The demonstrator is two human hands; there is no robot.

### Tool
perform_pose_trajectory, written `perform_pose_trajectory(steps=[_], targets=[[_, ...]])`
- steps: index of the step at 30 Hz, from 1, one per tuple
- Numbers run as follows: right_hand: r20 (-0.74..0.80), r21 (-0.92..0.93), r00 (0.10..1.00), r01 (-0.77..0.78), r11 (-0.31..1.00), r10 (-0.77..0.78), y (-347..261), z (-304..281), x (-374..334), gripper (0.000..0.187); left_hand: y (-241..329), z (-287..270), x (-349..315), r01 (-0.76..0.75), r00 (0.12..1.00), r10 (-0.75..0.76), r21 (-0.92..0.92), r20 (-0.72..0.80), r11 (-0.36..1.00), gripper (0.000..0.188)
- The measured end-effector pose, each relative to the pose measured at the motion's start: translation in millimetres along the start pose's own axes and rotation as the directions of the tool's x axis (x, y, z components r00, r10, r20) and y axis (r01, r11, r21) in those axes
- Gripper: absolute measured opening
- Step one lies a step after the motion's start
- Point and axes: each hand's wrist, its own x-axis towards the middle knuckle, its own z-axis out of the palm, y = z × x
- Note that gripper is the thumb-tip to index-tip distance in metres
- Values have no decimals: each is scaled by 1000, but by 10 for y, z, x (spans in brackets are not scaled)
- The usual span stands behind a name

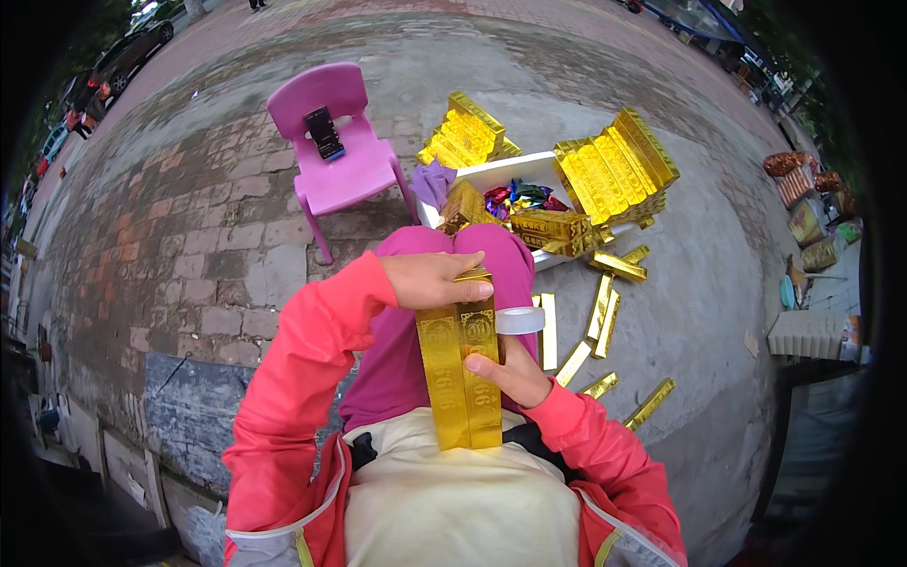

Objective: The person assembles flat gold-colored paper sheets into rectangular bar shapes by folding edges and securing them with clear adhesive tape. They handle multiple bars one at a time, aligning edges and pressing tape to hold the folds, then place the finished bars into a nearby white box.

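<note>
Two long gold foil boxes (460, 378), side by side with embossed patterns, stand on end over my lap. My left hand (435, 281) is closed over their far end, with the thumb and fingers bent around it. My right hand (513, 373) grips their right side, thumb on the front face and the other fingers hidden behind. A roll of clear or white tape (521, 321) sits just beyond my right hand, beside the boxes; whether my hidden fingers hold it, I cannot tell.
Beyond my knees a white box (505, 172) holds colourful foil pieces (524, 197) and gold boxes. Stacked gold bars (619, 170) stand at its right, another gold stack (465, 132) behind. Loose gold bars (600, 307) lie on the ground. A pink chair (345, 170) carries a black device (324, 133).
</note>
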Motion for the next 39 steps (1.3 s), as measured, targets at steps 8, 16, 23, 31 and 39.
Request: perform_pose_trajectory(steps=[8,16,23,31,39], targets=[[-244,-108,966,60,992,-85,-159,-221,64,65,-136,10,31,-5,1000,6,-76,5,997,92],[-189,-814,803,194,548,-565,-473,-117,45,55,-149,18,46,2,1000,-2,-61,3,998,90],[-6,-888,696,326,323,-718,-697,75,-47,59,-150,34,85,-7,1000,7,-47,-7,999,90],[-150,-842,737,254,475,-659,-723,8,-49,58,-60,18,37,-8,999,8,-4,-35,1000,87],[-282,-781,782,149,607,-555,-456,-116,13,57,-96,48,7,-43,998,43,-8,-52,999,85]])
